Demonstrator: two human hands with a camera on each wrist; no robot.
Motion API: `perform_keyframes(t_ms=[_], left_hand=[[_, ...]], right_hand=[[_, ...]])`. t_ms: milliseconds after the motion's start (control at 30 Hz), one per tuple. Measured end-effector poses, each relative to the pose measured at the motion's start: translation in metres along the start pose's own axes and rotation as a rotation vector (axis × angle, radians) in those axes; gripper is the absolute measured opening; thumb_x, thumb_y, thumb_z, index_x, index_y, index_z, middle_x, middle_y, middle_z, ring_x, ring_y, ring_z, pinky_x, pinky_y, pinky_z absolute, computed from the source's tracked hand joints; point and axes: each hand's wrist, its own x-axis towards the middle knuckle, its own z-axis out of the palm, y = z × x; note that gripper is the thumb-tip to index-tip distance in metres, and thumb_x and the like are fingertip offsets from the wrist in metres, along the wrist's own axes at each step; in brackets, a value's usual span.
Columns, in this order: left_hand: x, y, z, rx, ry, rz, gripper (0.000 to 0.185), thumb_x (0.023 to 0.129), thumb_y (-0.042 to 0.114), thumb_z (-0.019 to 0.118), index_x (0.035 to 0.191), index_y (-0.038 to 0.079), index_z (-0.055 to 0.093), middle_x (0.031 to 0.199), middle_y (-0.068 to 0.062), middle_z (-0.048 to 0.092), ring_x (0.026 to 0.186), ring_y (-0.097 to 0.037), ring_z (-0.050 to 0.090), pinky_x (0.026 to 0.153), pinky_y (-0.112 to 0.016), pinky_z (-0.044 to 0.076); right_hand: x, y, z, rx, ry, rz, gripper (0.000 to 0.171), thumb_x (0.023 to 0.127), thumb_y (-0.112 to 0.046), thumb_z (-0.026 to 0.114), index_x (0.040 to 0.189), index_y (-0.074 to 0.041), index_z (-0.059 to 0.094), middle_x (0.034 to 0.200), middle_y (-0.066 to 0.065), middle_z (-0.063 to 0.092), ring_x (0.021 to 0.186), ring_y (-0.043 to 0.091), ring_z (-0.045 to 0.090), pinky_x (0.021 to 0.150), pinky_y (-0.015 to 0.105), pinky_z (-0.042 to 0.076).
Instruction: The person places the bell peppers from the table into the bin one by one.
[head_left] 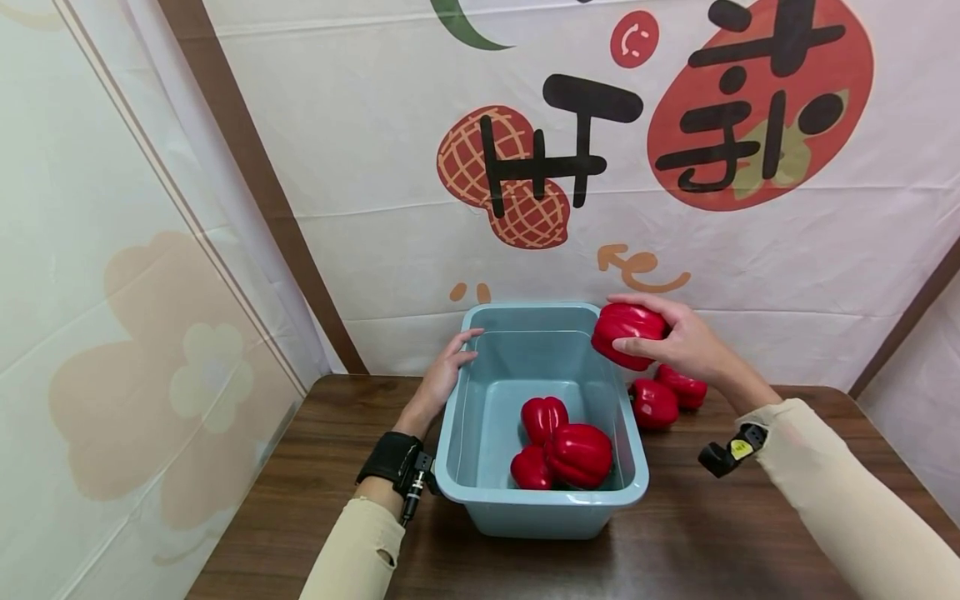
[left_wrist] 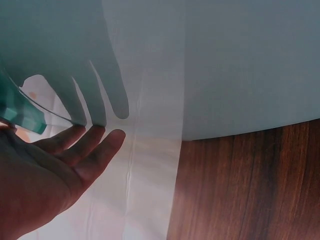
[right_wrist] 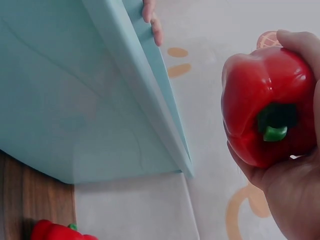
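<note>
Gripping a red pepper (head_left: 627,333) over the bin's (head_left: 480,433) right rim, the right hand (head_left: 686,337) is clamping its fingers (head_left: 637,343) round it — left hand (head_left: 444,375) resting flat, fingers apart, on the left rim.

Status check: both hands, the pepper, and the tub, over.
Right hand grips red bell pepper above the light blue plastic tub rim. Left hand open, steadying tub's far-left edge. Three peppers inside; nothing blocking.

— Where does the head view look from?
— Above, forward and down at the tub (head_left: 480,433) on the table (head_left: 712,533).
— And the wrist views?
— Very near, one each side of that tub (left_wrist: 240,65) (right_wrist: 75,110).
</note>
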Motion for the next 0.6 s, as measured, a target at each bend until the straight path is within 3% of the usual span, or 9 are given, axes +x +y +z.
perform_keyframes(t_ms=[267,600], left_hand=[[-0.001,0.001,0.0,0.007,0.009,-0.004,0.047,0.106,0.016,0.031,0.154,0.014,0.032,0.163,-0.012,0.015,0.126,-0.036,0.043,0.082,-0.032,0.048],[-0.002,0.004,0.001,0.008,0.008,-0.011,0.048,0.106,0.016,0.032,0.154,0.012,0.031,0.164,-0.011,0.014,0.126,-0.035,0.043,0.082,-0.031,0.047]], right_hand=[[0.008,-0.001,0.007,-0.012,-0.023,-0.012,0.068,0.085,-0.026,0.077,0.146,-0.025,0.048,0.137,0.009,0.049,0.121,0.034,0.047,0.081,0.042,0.056],[0.014,0.002,0.014,0.003,-0.061,-0.053,0.068,0.084,-0.023,0.077,0.146,-0.024,0.047,0.135,0.01,0.051,0.12,0.034,0.049,0.08,0.04,0.057]])
